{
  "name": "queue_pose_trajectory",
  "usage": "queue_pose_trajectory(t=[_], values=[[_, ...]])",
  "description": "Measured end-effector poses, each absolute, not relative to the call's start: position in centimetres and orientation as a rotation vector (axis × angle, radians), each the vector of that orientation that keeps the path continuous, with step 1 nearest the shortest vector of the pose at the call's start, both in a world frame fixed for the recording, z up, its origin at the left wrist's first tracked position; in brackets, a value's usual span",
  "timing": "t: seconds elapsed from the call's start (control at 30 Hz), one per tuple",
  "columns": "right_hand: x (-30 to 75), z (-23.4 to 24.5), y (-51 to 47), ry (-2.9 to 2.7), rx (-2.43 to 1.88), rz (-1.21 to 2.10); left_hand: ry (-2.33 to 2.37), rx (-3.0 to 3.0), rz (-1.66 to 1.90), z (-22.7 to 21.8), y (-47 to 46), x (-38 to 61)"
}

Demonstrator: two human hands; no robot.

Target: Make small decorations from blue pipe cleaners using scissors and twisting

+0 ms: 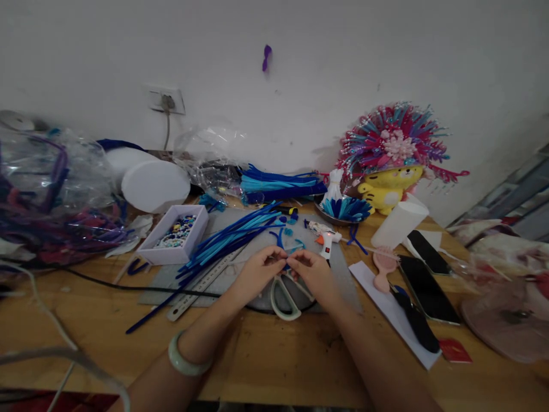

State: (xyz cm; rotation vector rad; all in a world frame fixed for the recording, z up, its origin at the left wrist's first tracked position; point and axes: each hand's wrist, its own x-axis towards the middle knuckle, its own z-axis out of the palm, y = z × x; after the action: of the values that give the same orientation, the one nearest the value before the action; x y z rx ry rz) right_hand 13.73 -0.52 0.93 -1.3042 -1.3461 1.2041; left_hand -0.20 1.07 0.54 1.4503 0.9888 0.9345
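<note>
Bangled left hand (257,273) and right hand (316,274) meet, both pinching 1 blue stem (286,261), fingertips close seemingly for control, scissors (283,298) just beneath.

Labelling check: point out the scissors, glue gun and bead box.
scissors (274,303), head view, pale handle loop.
glue gun (328,233), head view, white body.
bead box (165,256), head view, front wall.

Short dark-blue pipe cleaner (286,262) (mostly covered), level, pinched at both ends above the grey mat (343,280).
</note>
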Motion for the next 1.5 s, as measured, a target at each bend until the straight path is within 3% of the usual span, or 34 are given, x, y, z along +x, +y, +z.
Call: queue_pose_trajectory(t=[0.17,0.47,0.7,0.87,1.13,1.5], values=[[13.7,-0.3,-0.2,-1.422,-1.246,1.093,0.886,1.505,0.846,0.7,1.4,-0.6],[13.7,1.9,-0.7,-1.321,-1.284,1.268,0.975,1.55,0.95,0.4,1.0,-0.2],[13.3,1.7,-0.7,-1.186,-1.164,1.312,0.848,0.978,1.113,0.0,0.6,1.0],[13.7,1.5,-0.6,-1.34,-1.25,1.164,0.813,0.928,1.14,-0.1,0.6,1.2],[14.6,1.8,-0.7,-1.865,-1.211,0.568,0.86,1.014,1.175,0.0,0.6,0.6],[14.9,1.3,-0.7,-2.086,-1.179,0.397,0.857,1.067,0.968,-0.4,1.0,0.1]])
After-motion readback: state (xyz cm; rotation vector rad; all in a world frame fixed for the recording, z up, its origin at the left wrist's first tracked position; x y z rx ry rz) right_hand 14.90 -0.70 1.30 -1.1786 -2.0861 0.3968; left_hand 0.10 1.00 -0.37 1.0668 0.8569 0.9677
